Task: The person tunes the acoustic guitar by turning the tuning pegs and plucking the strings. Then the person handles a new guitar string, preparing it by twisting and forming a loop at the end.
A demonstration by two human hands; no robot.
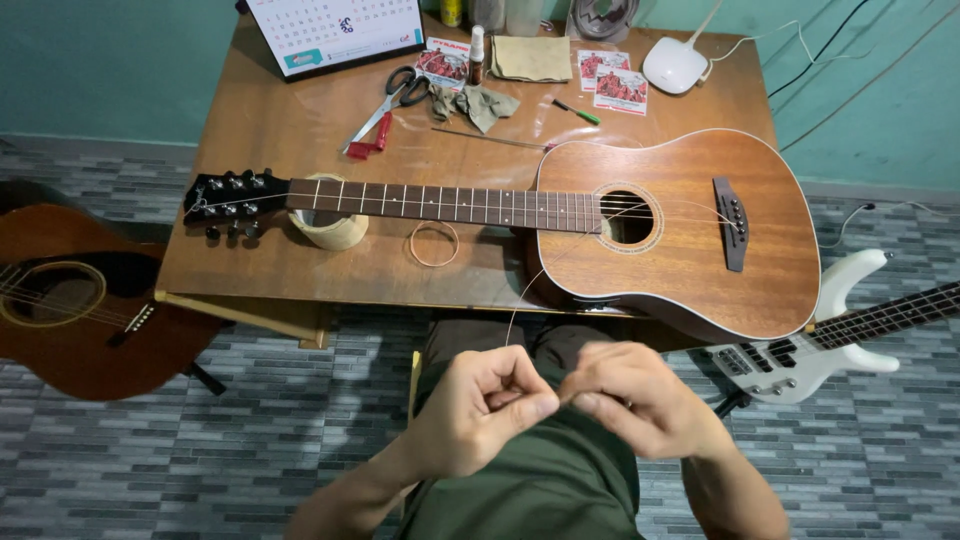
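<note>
Both hands, left (480,410) and right (630,395), pinch a thin guitar string (530,285) trailing from the acoustic guitar (680,225) on the desk (270,130).

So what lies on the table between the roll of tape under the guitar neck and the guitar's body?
In the head view, a coiled guitar string lies on the table between the tape roll and the acoustic guitar body, just below the neck.

The acoustic guitar (640,225) is showing reddish-brown wood with a black headstock. Behind it, scissors (385,108) are showing black and red handles; to its right an electric bass (820,345) is gleaming white. Beneath it, the floor (150,450) is showing grey brick-patterned tiles.
</note>
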